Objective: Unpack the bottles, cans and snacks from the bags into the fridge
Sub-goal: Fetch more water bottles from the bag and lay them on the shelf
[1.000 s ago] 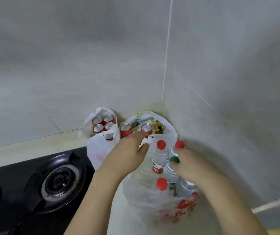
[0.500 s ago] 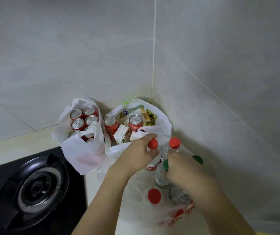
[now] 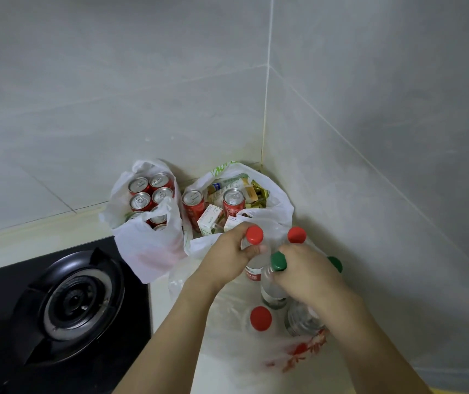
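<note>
Three white plastic bags stand in the tiled corner: the left bag (image 3: 145, 245) holds at least six red cans (image 3: 140, 201), the middle bag (image 3: 273, 214) two more cans (image 3: 233, 204) among snack boxes (image 3: 210, 219), the near bag (image 3: 227, 331) bottles. Five caps show, three red and two green. The left hand (image 3: 229, 258) grips the neck of a red-capped bottle (image 3: 254, 268); the right hand (image 3: 304, 275) grips a green-capped bottle (image 3: 273, 288). One burner (image 3: 77, 300) sits well left.
</note>
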